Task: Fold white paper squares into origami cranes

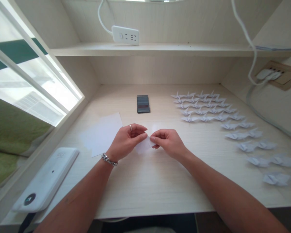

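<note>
Over the middle of the desk, my left hand (129, 139) and my right hand (168, 141) pinch a small folded white paper (143, 146) between thumbs and fingers. Part of that paper is hidden behind the fingertips. To the left of my left hand lie loose white paper sheets (103, 134), overlapping and flat. Rows of folded white paper cranes (205, 118) stand on the right side of the desk, well apart from my right hand.
A dark phone-like object (143, 104), partly pixelated, lies behind my hands. A white power bank (48, 178) rests at the left edge. On the shelf (160, 48) above stands a power strip (125, 35). A white cable (248, 38) hangs at the right, near a wall socket (285, 77).
</note>
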`<state>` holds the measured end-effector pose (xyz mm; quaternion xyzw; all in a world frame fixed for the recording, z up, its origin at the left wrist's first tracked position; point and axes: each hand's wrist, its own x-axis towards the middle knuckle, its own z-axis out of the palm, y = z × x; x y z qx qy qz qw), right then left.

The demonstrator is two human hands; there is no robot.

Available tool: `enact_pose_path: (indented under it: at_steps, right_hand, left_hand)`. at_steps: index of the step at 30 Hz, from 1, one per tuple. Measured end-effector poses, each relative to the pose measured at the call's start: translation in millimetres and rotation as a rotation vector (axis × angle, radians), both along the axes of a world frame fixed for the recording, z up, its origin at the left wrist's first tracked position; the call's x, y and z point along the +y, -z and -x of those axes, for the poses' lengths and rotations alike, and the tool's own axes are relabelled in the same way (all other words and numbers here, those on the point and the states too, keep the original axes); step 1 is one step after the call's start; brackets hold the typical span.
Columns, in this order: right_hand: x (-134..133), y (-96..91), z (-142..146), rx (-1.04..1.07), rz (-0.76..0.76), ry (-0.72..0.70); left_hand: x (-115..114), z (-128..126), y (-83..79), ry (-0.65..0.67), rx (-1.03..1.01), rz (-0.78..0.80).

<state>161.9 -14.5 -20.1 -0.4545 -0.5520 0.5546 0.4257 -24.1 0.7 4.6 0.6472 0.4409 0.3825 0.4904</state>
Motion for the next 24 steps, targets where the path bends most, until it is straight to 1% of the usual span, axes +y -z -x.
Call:
enact_pose_path:
  at_steps: [2, 6, 10, 13, 15, 17, 19, 22, 24]
  right_hand:
    - [0, 0.8, 1, -0.023, -0.012, 0.001]
    - [-3, 3.1, 2, -0.13, -0.078, -0.034]
    - [-5, 2.3, 2, -0.242, -0.146, -0.05]
    - [-5, -1.0, 0, -0.253, -0.153, -0.052]
    - [-4, -3.8, -2, -0.232, -0.131, -0.074]
    - [-4, -6.1, -3, -0.197, -0.1, -0.092]
    - [-3, -7.0, -5, -0.174, -0.078, -0.092]
    - [-3, -5.6, -5, -0.183, -0.072, -0.092]
    - [-2, -4.0, -5, -0.176, -0.061, -0.105]
  left_hand:
    - [-1, -2, 3.1, 0.012, 0.022, -0.012]
    - [-3, -7, 6.8, -0.007, 0.07, -0.07]
    - [-5, -11, 4.9, -0.006, 0.038, -0.052]
    - [-5, -9, 1.2, -0.061, -0.03, -0.008]
    - [-4, -6, -1.1, -0.124, -0.055, 0.01]
    - [-2, -2, -2.3, -0.142, -0.047, 0.018]
    - [-1, 0, -2.8, -0.099, 0.024, 0.004]
    - [-1, 1, -3.3, -0.005, 0.259, -0.071]
    - [-2, 0, -4.2, 0.029, 0.396, -0.133]
